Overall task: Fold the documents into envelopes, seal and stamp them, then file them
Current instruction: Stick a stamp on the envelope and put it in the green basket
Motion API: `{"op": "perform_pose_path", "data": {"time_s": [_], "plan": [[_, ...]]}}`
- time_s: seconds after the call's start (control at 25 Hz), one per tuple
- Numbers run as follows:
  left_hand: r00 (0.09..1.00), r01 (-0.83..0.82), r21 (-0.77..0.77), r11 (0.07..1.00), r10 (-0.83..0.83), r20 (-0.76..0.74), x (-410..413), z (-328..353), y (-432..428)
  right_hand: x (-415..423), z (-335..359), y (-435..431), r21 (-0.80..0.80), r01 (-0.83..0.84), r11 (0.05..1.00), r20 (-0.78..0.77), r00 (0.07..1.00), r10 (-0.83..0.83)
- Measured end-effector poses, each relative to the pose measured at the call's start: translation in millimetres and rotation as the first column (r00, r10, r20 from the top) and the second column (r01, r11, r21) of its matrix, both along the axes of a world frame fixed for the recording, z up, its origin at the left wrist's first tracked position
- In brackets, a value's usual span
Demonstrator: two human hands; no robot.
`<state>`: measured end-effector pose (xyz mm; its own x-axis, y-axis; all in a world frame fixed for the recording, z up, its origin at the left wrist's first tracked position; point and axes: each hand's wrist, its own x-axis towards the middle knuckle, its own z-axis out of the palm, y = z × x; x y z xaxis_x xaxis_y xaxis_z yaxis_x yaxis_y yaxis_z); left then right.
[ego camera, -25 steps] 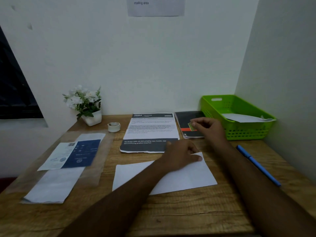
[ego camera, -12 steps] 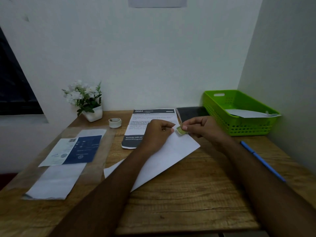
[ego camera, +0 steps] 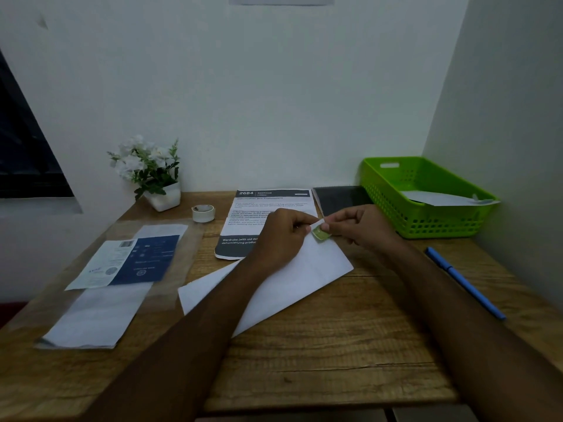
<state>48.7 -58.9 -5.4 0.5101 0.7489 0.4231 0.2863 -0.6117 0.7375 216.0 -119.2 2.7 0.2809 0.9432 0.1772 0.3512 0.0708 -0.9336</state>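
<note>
A white envelope [ego camera: 292, 278] lies tilted on the wooden desk, its far corner lifted between my hands. My left hand [ego camera: 281, 236] pinches that upper corner. My right hand [ego camera: 358, 226] holds a small green stamp [ego camera: 320, 233] against the same corner, thumb and fingers closed on it. Behind my hands lies a printed document [ego camera: 243, 220] with a dark header and footer. A dark stamp sheet [ego camera: 341, 197] lies beside it at the back.
A green plastic basket [ego camera: 426, 220] at the back right holds a white envelope [ego camera: 441, 198]. A blue pen [ego camera: 464, 283] lies along the right edge. On the left lie a plastic sleeve with papers [ego camera: 118, 269], a tape roll [ego camera: 203, 213] and a potted plant [ego camera: 152, 172].
My right hand lifted the green stamp off the dark sheet and brought it to the envelope's corner. My left hand turned the envelope diagonal and raised its corner. The view shifted slightly downward.
</note>
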Motion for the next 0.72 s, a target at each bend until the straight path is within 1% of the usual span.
{"op": "perform_pose_path", "data": {"time_s": [0.12, 0.36, 0.72], "plan": [[1.0, -0.004, 0.005, 1.0, 0.004, -0.002, 0.1, 0.1, -0.4, 0.2, 1.8, -0.5, 0.016, 0.0, 1.0, 0.01, 1.0, -0.001], [1.0, -0.019, -0.015, 1.0, 0.019, 0.015, 0.1, -0.1, -1.9, -1.8, 0.9, -1.2, 0.03, 0.023, 0.999, -0.022, 0.999, -0.023], [0.999, -0.034, 0.004, 0.999, 0.034, 0.03, 0.3, -0.9, -1.0, -5.9, 0.3, -1.3, 0.031, 0.06, 0.998, -0.073, 0.996, -0.058]]}}
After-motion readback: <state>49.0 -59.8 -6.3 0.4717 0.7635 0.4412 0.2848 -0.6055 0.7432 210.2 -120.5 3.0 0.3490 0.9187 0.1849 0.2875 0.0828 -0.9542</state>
